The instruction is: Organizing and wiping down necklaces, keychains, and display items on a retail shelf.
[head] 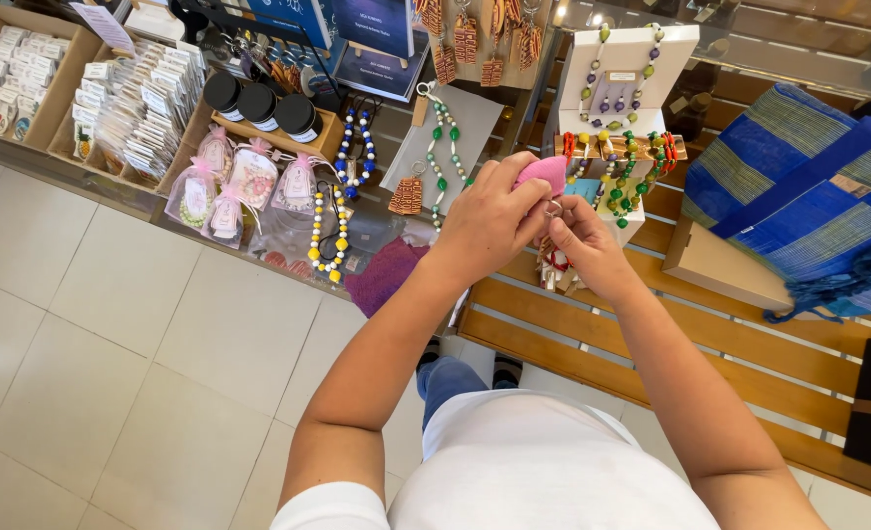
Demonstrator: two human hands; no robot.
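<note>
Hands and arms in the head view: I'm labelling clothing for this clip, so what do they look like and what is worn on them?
Both forearms are bare, with no gloves. The left hand and right hand show no watch or bracelet; rings cannot be made out. Short white sleeves of a white T-shirt end at the upper arm.

Pink gift bags (227, 186); white tags (151, 98).

Craft/gift shop: bead necklaces (340, 211) on display, bagged trinkets (227, 186), packaged goods in boxes (146, 98), woven bag (799, 186).

Pink pouch (544, 173); blue striped bag (799, 196); yellow-white bead necklace (320, 231); black-lidded jars (261, 103).
</note>
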